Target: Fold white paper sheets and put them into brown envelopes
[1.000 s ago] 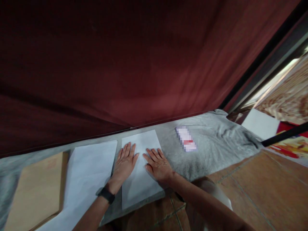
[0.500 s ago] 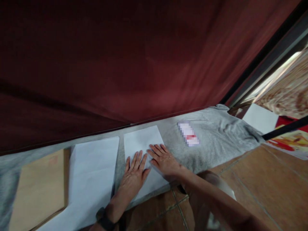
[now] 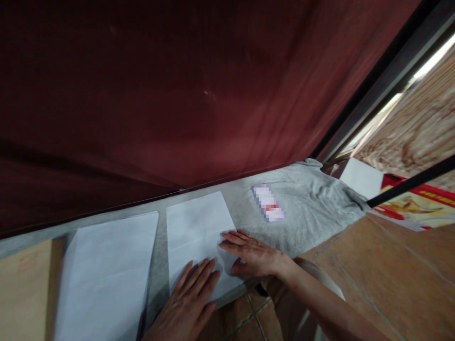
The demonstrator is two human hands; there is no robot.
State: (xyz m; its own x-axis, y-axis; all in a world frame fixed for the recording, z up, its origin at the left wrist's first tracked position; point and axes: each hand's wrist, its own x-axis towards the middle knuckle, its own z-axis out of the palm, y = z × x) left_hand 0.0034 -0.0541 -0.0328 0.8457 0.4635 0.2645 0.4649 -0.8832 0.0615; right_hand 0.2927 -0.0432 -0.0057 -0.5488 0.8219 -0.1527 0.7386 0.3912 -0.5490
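Observation:
A white sheet of paper [image 3: 197,220] lies on the narrow surface covered with grey cloth [image 3: 305,203]. My left hand [image 3: 190,298] rests over the sheet's near part, palm down with the fingers stretched out. At the sheet's right edge, my right hand [image 3: 250,253] lies with its fingers extended on the paper and its thumb apart. Left of this sheet is a stack of white paper [image 3: 110,274]. A brown paper envelope or folder [image 3: 24,289] sits at the far left, partly out of view.
A blurred-out white and red rectangular item [image 3: 268,202] lies on the cloth to the right. Dark red fabric [image 3: 199,104] hangs behind the surface. A black bar [image 3: 412,182] crosses at right, by a white box [image 3: 362,177] and a colourful printed box [image 3: 419,201]. Tiled floor [image 3: 391,265] is below.
My left hand has slid nearer to me, down the sheet. My right hand has shifted to the sheet's right edge, so the hands are farther apart. The view has turned slightly right.

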